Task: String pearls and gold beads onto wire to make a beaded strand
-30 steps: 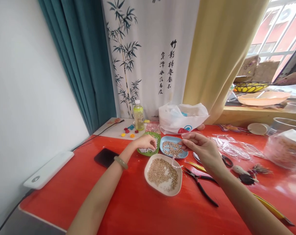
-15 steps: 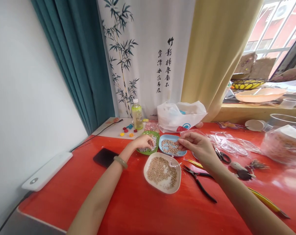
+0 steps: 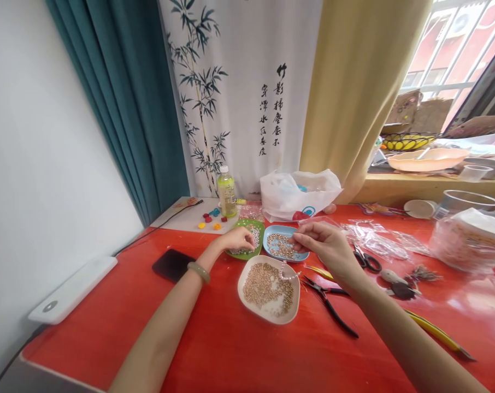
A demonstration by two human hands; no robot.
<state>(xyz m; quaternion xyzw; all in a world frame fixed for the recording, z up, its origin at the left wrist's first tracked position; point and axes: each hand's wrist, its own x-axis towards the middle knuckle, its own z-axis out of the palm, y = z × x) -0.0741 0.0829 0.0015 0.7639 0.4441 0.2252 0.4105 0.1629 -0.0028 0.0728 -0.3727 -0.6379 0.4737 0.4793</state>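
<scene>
My left hand (image 3: 236,239) rests with curled fingers over the green dish (image 3: 247,252) of silvery beads, fingertips pinched among them. My right hand (image 3: 323,243) hovers by the blue dish (image 3: 267,243) of gold beads, fingers pinched on a thin thread. A short string of pale pink beads (image 3: 287,274) hangs from that thread onto the rim of the white dish (image 3: 247,297), which holds many gold beads.
On the red table (image 3: 239,349) lie black pliers (image 3: 329,305), scissors (image 3: 368,262), a black phone (image 3: 171,263), clear bags (image 3: 378,240), a white plastic bag (image 3: 299,196), a green bottle (image 3: 227,194) and a white device (image 3: 73,289) at the left edge.
The view has shifted slightly, so everything sits a little left and lower. Both hands stay over the dishes; the pink bead string has sunk onto the white dish's rim.
</scene>
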